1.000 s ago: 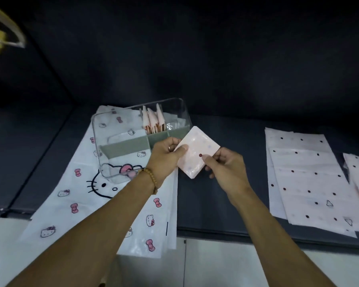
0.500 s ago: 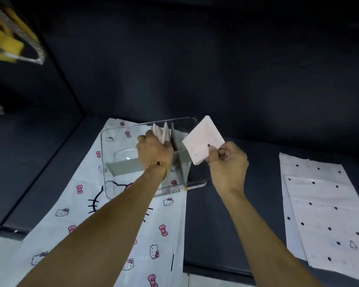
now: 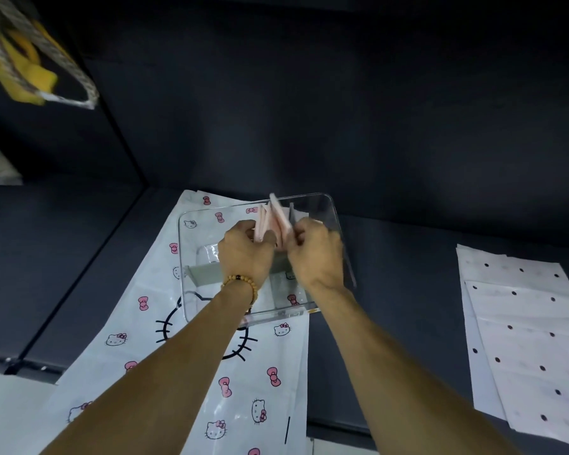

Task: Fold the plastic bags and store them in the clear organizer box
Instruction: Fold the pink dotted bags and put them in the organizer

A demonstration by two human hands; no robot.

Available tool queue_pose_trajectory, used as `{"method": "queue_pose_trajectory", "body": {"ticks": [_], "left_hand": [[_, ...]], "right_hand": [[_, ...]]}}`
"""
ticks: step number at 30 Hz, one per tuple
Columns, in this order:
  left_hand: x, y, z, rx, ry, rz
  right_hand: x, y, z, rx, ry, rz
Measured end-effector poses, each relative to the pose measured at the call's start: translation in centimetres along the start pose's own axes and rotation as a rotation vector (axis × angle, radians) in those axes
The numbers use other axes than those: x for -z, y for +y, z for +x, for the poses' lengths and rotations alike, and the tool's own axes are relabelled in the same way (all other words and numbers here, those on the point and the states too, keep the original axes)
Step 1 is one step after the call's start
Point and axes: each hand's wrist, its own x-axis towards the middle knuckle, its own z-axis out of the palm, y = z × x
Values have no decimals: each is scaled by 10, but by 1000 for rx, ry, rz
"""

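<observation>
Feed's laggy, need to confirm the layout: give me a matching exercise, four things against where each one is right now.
Things:
1. clear organizer box
2. folded pink bags
3. dotted white bags
4. beaded bracelet

Places:
A. flat on the dark surface, far right
B. on the left wrist
C. on top of the cat-print bag
D. standing upright in the box's far compartment, between the left hand and right hand

Pairs: 1-C, 2-D, 3-A, 4-B
</observation>
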Motion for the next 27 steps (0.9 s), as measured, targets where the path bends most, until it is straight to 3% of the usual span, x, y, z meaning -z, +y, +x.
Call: {"method": "queue_pose_trajectory", "body": {"ticks": [2, 5, 8, 16, 22, 27], "left_hand": [[1, -3, -2, -12, 0, -53], [2, -7, -4, -55, -11, -65], [3, -4, -6, -61, -31, -63], [12, 6, -55, 16, -72, -298], [-23, 18, -161, 98, -316, -509], [-73, 31, -231, 13, -612, -449]], "right_hand": [[-4, 2, -3, -5, -79, 16], [-5, 8, -4, 48, 25, 25], [-4, 7, -2, 63, -15, -12], [50, 34, -33, -164, 175, 289], [122, 107, -90, -397, 352, 302], [191, 187, -143, -568, 379, 106]]}}
